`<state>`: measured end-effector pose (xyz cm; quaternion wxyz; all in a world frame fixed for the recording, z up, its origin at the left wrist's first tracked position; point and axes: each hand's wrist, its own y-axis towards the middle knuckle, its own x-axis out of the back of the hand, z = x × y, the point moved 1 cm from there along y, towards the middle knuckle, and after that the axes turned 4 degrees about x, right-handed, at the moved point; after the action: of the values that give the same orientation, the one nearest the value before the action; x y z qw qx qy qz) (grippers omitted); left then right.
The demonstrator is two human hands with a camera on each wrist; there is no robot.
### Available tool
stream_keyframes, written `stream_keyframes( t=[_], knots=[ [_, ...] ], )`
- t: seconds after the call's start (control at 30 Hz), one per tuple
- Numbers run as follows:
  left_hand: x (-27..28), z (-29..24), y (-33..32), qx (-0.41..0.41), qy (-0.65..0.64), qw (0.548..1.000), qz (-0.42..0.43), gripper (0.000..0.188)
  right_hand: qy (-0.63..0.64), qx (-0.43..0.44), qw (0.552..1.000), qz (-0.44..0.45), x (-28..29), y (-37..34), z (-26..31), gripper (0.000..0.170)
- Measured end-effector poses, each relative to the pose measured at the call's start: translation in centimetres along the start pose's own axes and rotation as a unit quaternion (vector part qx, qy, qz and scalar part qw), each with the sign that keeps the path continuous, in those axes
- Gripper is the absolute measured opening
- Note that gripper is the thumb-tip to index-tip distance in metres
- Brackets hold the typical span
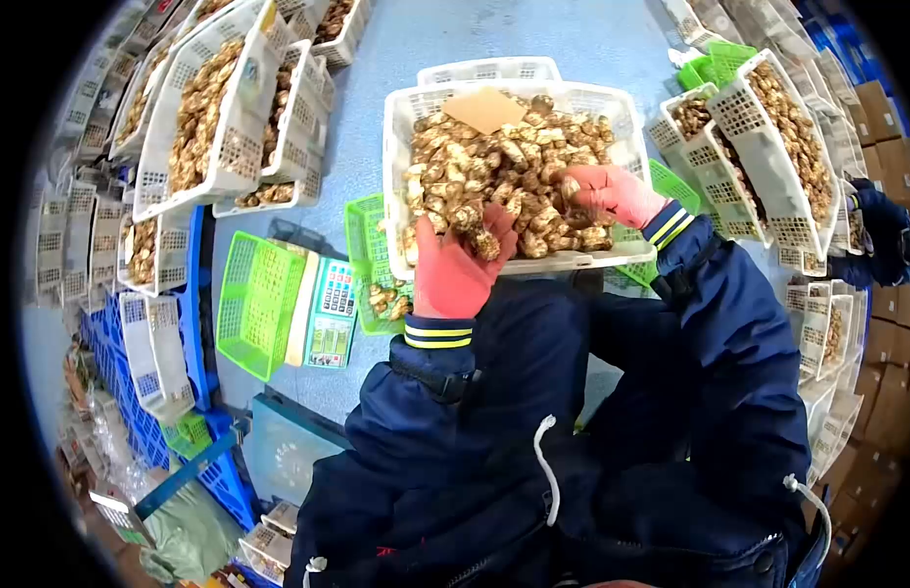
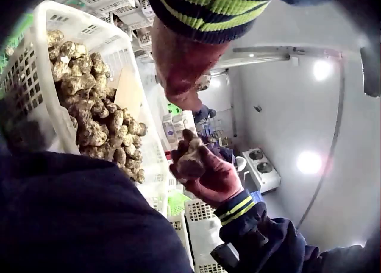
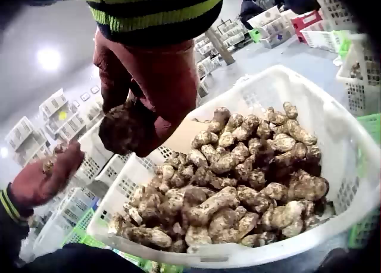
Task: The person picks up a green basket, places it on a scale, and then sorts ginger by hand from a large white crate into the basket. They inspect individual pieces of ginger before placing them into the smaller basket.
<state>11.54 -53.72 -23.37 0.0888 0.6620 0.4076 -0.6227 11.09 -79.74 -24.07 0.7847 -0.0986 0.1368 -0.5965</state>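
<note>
A white crate (image 1: pixel 522 263) full of knobbly brown-and-cream tubers (image 1: pixel 548 147) stands in front of the person, with a piece of cardboard (image 1: pixel 485 110) on top. Over its near left edge, the red-gloved left hand (image 1: pixel 453 272) is palm up, fingers curled round tubers (image 1: pixel 472 227). The red-gloved right hand (image 1: pixel 620 194) pinches one tuber (image 1: pixel 571 188) above the right part of the heap. The right wrist view has a dark, soil-covered piece (image 3: pixel 124 129) in the right hand (image 3: pixel 152 82); the left hand (image 3: pixel 46 179) appears beyond the crate's left side.
Left of the crate are a green basket (image 1: pixel 359 230) with a few tubers, a scale (image 1: pixel 333 312) and another green basket (image 1: pixel 257 304). Stacked white crates of tubers (image 1: pixel 205 118) line the left; more crates (image 1: pixel 788 147) line the right. Blue floor (image 1: pixel 377 59) lies beyond.
</note>
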Motion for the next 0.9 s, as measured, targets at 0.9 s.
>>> stream_keyframes(
  t=[0.9],
  knots=[
    [2.9, 5.6, -12.1, -0.063, 0.035, 0.993, 0.091, 0.055, -0.239, -0.015, 0.969, 0.068, -14.8, -2.7, 3.8, 0.059]
  ],
)
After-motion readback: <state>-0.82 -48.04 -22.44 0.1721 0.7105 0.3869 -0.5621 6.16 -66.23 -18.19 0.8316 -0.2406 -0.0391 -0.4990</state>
